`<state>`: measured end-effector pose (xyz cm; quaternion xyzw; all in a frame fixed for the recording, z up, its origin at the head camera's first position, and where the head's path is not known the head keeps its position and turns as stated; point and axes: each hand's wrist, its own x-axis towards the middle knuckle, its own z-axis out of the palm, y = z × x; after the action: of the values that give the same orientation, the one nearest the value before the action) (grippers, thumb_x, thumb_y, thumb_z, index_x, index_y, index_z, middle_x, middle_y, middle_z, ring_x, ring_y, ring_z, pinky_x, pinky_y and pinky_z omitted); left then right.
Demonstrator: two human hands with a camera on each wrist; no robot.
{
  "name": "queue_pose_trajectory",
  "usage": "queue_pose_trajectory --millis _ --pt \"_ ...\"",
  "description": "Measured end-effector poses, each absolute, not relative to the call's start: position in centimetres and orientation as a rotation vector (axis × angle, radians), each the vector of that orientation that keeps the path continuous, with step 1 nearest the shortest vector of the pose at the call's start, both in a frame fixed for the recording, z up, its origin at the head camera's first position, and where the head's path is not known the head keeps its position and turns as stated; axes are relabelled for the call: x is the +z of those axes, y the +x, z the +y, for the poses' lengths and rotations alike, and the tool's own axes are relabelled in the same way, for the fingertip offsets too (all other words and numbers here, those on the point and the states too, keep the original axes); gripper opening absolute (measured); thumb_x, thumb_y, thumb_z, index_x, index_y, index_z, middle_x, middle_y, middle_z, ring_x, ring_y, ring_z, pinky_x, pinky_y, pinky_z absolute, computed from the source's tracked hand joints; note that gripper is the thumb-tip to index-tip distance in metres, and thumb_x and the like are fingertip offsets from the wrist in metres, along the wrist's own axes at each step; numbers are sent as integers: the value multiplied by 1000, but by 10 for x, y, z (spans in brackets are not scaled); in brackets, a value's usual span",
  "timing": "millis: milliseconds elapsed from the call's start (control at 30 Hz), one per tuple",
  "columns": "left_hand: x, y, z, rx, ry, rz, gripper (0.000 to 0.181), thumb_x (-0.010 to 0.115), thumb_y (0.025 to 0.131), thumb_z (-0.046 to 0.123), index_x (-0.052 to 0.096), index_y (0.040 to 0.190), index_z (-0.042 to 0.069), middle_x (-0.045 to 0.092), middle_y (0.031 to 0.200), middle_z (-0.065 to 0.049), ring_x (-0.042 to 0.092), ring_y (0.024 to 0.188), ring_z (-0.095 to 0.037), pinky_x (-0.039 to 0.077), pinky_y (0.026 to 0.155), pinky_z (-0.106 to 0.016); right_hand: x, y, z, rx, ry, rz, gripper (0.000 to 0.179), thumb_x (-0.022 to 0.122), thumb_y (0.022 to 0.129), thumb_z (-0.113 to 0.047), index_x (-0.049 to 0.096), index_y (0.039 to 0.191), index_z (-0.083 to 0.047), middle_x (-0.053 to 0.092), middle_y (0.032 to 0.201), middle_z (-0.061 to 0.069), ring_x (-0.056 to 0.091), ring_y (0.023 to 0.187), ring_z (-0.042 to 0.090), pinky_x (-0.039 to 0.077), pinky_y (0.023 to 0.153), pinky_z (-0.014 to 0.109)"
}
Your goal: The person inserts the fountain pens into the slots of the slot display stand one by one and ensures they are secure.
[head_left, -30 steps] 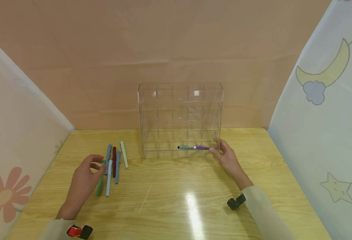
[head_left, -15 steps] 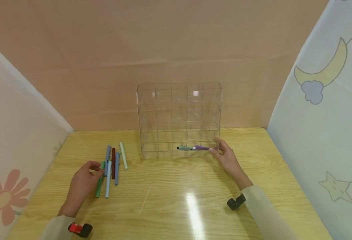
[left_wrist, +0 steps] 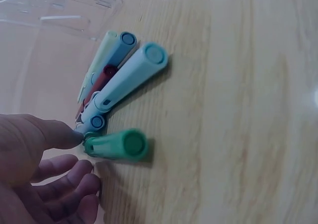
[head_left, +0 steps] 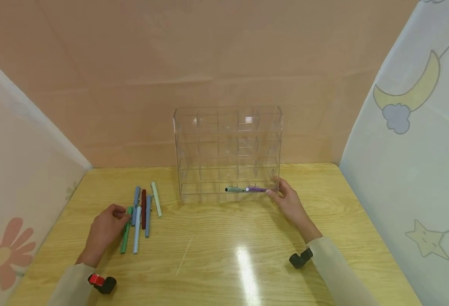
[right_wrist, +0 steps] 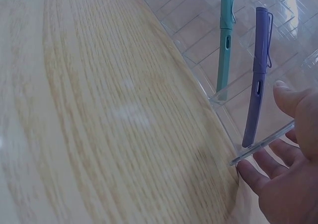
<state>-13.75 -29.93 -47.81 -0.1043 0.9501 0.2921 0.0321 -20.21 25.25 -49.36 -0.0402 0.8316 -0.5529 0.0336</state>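
Observation:
A clear plastic rack (head_left: 228,132) with rows of compartments stands upright at the table's back. My right hand (head_left: 291,206) grips its lower right side wall, thumb in front and fingers round the outer side. In the bottom row lie a grey-green pen (head_left: 234,189) and a purple pen (right_wrist: 255,75), the purple one closest to the thumb. On the left, my left hand (head_left: 105,227) pinches the upper end of a green pen (head_left: 125,240) lying on the wood; the exact finger contact is partly hidden. Beside it rests a light blue pen (left_wrist: 130,77).
Right of the light blue pen are a dark red pen (head_left: 144,209), two blue pens, one of them (head_left: 148,221) nearer me, and a pale green pen (head_left: 156,199). A patterned cloth (head_left: 411,178) borders the right side; a plain orange-brown one (head_left: 132,106) hangs behind.
My left hand has come down onto the green pen's upper end, its thumb and fingers drawing closer together. The right hand keeps its grip on the rack.

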Motion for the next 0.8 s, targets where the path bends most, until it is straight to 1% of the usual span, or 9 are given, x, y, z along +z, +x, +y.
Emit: queue_pose_trajectory --millis 233,367,500,600,800 --pt "-475 -145 -307 841 -276 2913 42 62 101 25 61 125 -9 73 113 -27 71 95 -34 54 73 -35 -494 -202 252 -1686 -128 2568 67 64 108 -33 36 165 -11 31 175 18 35 159 45 37 124 64" --pt "-473 -149 -310 835 -281 2873 45 60 101 26 59 128 -9 72 116 -28 71 96 -34 52 72 -34 -494 -202 253 -1688 -128 2566 67 64 108 -34 36 165 -12 31 175 18 35 160 45 36 124 64" --pt "-470 -153 -311 818 -283 2838 47 59 101 26 58 129 -11 72 116 -29 71 94 -31 52 70 -32 -495 -202 253 -1689 -128 2563 68 65 108 -36 36 165 -12 30 175 19 33 160 46 35 125 65" --pt "-468 -156 -310 791 -280 2818 48 61 100 26 58 128 -13 73 115 -30 70 90 -29 52 69 -34 -495 -203 253 -1693 -126 2559 68 65 108 -35 36 165 -11 31 175 19 33 160 46 34 125 65" --pt "-466 -159 -307 754 -302 2786 50 62 98 27 57 126 -14 72 110 -28 64 82 -27 49 65 -32 -495 -203 253 -1704 -131 2551 68 65 108 -35 36 165 -11 30 175 19 33 160 45 34 125 65"
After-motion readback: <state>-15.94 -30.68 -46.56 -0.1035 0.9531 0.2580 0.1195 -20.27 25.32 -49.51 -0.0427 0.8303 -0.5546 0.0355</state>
